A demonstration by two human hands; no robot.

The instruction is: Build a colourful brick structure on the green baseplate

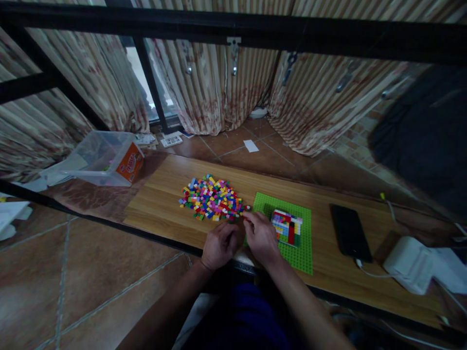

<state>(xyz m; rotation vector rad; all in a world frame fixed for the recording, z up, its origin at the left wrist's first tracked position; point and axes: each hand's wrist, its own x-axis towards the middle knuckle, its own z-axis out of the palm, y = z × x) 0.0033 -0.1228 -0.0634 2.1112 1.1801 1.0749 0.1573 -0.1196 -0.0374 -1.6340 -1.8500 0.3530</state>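
Note:
A heap of small, many-coloured toy bricks (213,198) lies on the wooden board just beyond my hands. At its near edge, my left hand (220,245) is closed with curled fingers, and whatever it may hold is hidden. My right hand (261,236) pinches thumb and fingers together at the right end of the heap; the tiny thing between them is too small to tell. Right beside that hand lies a green studded baseplate (305,257). A low block of joined bricks (287,228), in mixed colours with red strips, sits on it, its left side close to my right hand.
A dark phone (350,232) with a white cable lies right of the baseplate, near a white device (409,265). Far left stands a clear plastic bin (104,158) with an orange label. Behind the wooden board (156,199) are tiled floor, a paper slip (251,146) and striped curtains.

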